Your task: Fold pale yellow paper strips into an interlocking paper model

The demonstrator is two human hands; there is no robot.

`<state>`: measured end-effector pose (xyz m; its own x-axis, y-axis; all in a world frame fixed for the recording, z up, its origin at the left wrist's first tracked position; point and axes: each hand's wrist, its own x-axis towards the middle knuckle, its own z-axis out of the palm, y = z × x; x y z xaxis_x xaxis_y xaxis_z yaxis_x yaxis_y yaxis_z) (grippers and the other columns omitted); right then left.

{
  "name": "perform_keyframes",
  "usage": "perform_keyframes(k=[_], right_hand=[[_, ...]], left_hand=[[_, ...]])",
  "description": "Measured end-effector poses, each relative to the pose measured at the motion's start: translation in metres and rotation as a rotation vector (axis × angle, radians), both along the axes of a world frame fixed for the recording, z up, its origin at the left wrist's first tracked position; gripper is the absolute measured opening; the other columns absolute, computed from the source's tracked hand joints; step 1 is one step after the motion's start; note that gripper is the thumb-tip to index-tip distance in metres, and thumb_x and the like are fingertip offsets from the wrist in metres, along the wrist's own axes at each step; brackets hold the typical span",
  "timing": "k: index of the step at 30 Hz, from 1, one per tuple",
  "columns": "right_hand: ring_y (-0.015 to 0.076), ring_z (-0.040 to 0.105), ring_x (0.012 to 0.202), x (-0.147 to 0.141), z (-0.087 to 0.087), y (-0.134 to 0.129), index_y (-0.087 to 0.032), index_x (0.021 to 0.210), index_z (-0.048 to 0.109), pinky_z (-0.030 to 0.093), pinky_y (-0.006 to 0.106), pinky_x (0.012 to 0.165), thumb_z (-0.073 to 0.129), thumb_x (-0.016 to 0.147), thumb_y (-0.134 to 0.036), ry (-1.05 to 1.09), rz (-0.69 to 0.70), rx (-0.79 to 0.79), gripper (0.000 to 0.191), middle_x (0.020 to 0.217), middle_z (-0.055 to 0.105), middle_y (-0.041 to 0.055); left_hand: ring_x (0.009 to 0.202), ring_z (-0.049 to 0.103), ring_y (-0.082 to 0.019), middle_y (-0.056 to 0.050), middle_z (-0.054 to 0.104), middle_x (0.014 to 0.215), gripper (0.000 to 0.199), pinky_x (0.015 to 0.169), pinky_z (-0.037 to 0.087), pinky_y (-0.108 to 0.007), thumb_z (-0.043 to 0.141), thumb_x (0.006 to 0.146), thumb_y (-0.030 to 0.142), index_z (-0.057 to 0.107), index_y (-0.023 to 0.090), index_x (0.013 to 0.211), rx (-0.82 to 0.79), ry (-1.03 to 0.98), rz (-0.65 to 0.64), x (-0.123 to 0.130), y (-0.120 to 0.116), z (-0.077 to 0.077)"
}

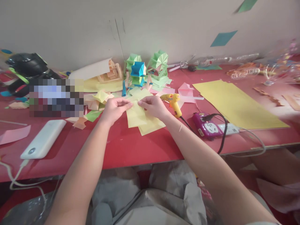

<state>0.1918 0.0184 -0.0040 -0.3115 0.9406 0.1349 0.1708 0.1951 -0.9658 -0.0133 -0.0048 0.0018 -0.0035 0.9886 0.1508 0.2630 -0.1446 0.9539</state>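
Observation:
Pale yellow paper sheets [137,118] lie overlapping near the middle of the red table. My left hand [117,109] pinches the upper left edge of the top sheet between thumb and fingers. On the upper right edge of that sheet, the thumb and fingers of my right hand [153,107] are closed on the paper. Just beyond my right hand lies a yellow glue gun [172,101]. Folded green paper wheels [159,61] and a blue folded paper piece [137,68] stand behind my hands.
A white power bank [44,139] with a cable lies at left. At right are a purple power strip [207,126] and large yellow sheets [239,104]. Paper scraps [93,115] lie left of my hands. Part of another person shows at lower right.

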Motion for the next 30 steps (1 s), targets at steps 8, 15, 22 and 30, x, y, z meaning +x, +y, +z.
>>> perform_keyframes(k=[8,15,22,30], right_hand=[[0.0113,0.044,0.058,-0.0003,0.0019,-0.0015,-0.018,0.066,0.060,0.035,0.028,0.056,0.068,0.085,-0.059,-0.077,0.012,0.052,0.046,0.061,0.054,-0.0002],[0.0095,0.044,0.057,-0.0016,-0.0019,-0.0006,-0.018,0.063,0.052,0.035,0.027,0.057,0.062,0.093,-0.052,-0.126,-0.021,0.100,0.046,0.060,0.054,-0.0018],[0.0101,0.038,0.055,-0.0016,-0.0008,-0.0026,-0.021,0.058,0.045,0.031,0.029,0.056,0.059,0.093,-0.062,-0.158,0.001,0.147,0.056,0.057,0.049,-0.0020],[0.0092,0.037,0.055,-0.0028,-0.0003,-0.0029,-0.020,0.058,0.043,0.031,0.028,0.057,0.055,0.095,-0.060,-0.175,-0.006,0.161,0.056,0.057,0.048,-0.0030]], left_hand=[[0.085,0.074,-0.024,-0.006,0.080,0.084,0.029,0.081,0.058,-0.034,0.091,0.065,0.041,0.080,0.019,0.081,-0.009,0.015,0.006,0.0001,0.0000,0.0012],[0.088,0.074,-0.024,-0.007,0.080,0.089,0.030,0.085,0.059,-0.035,0.091,0.066,0.041,0.079,0.019,0.083,-0.010,-0.012,-0.012,0.0006,-0.0007,0.0020],[0.088,0.076,-0.027,-0.007,0.080,0.090,0.039,0.080,0.061,-0.037,0.093,0.062,0.040,0.079,0.018,0.091,-0.105,-0.015,-0.048,0.0029,-0.0010,-0.0009],[0.087,0.076,-0.028,-0.008,0.080,0.087,0.041,0.079,0.061,-0.038,0.093,0.060,0.043,0.078,0.018,0.089,-0.097,0.002,-0.021,0.0039,-0.0011,-0.0003]])
